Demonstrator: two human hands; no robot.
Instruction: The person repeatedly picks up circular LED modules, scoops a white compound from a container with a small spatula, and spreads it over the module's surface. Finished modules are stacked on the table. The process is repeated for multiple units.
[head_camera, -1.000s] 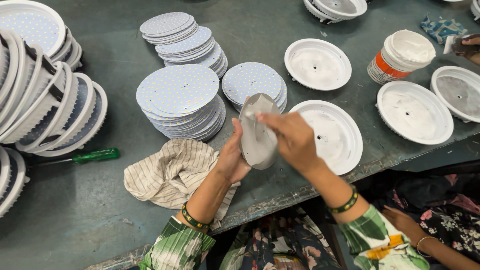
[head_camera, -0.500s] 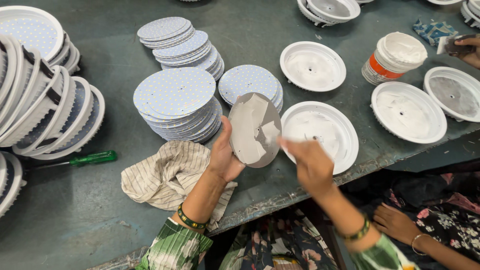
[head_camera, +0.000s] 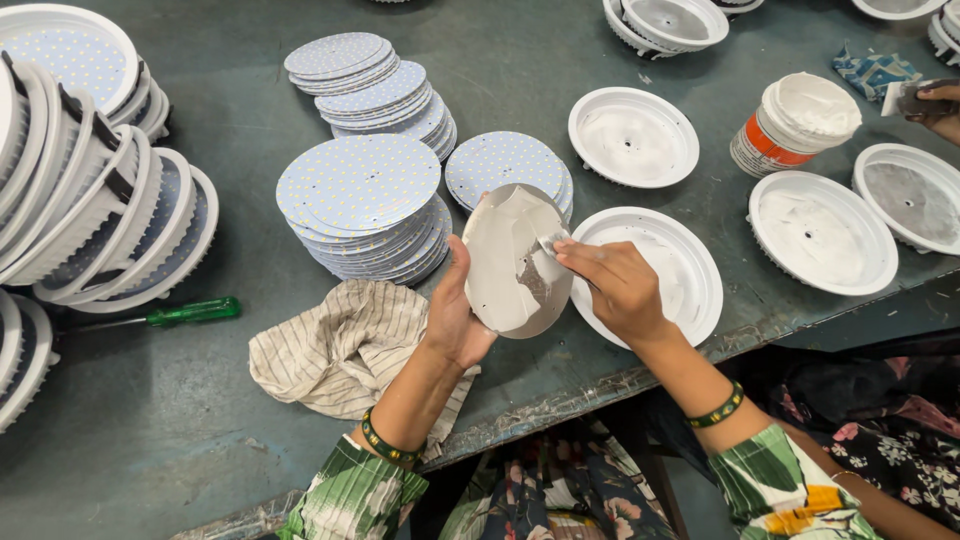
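Head view: a round disc (head_camera: 515, 262) smeared with white paste is gripped upright at its edge by the left hand (head_camera: 455, 318). A small spreader (head_camera: 549, 243) is pinched by the right hand (head_camera: 612, 287) against the disc's face, just above a white round housing (head_camera: 690, 270). A striped cloth (head_camera: 335, 348) lies beside the left wrist.

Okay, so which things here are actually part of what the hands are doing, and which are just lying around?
In use:
- left hand holding the round disc, smeared with white paste
- right hand pressing a small scraper to it
- white dish just beneath

Lying about:
- striped cloth
- green screwdriver
- stacks of dotted discs
- paste tub
- nested white housings
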